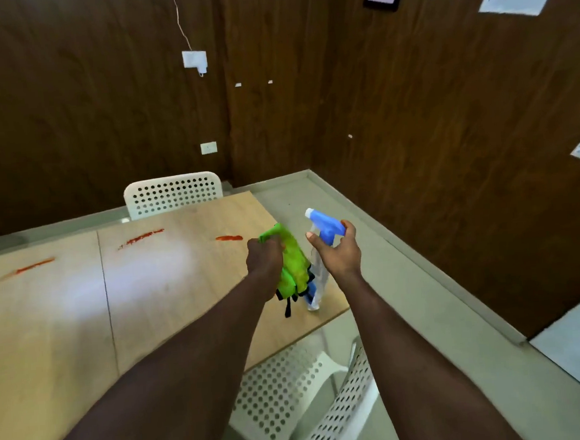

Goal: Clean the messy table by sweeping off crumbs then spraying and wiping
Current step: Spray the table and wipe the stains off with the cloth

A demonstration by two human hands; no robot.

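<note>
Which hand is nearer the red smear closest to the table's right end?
Left. The left hand, gripping the green cloth, sits just right of that smear; the right hand, on the spray bottle, is farther right.

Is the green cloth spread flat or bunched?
Bunched: the left hand grips the green cloth in a wad, its ends hanging down.

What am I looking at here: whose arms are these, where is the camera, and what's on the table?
No machine here: a person works with bare hands, and the single picture comes from a camera worn on their head, looking forward and down. The left hand grips a green cloth; the right hand holds a blue-topped spray bottle by its neck. The wooden table carries three red smears. White perforated chairs stand at its far and near sides.
</note>
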